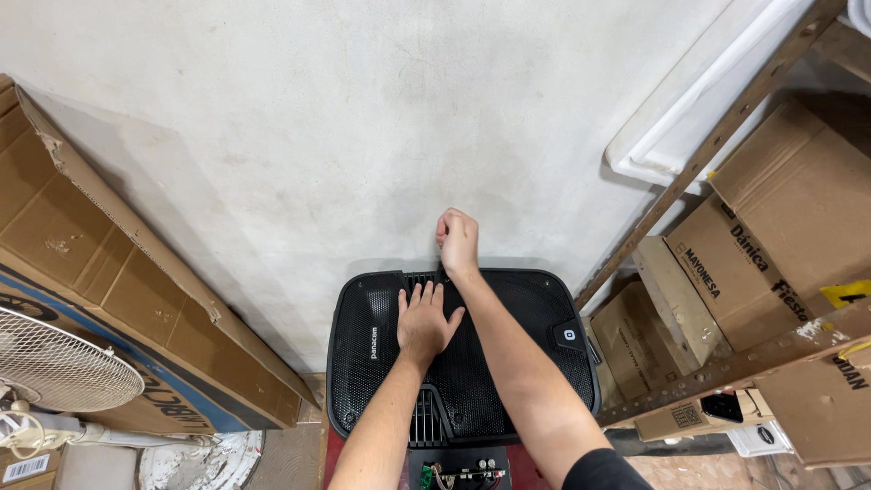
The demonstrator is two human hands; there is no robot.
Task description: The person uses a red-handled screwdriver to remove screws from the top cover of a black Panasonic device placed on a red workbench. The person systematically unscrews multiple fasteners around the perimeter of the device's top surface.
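A black speaker cabinet (526,327) with a perforated grille stands against the white wall. My left hand (425,319) lies flat on the grille, fingers spread. My right hand (456,240) is closed in a fist at the top rear edge of the cabinet, gripping something thin that I cannot make out. At the bottom of the cabinet, an exposed circuit board with wires (461,472) shows.
A large flattened cardboard box (100,272) leans on the wall at left, with a white fan (54,367) in front of it. A rusty metal shelf frame (726,363) at right holds several cardboard boxes (771,245).
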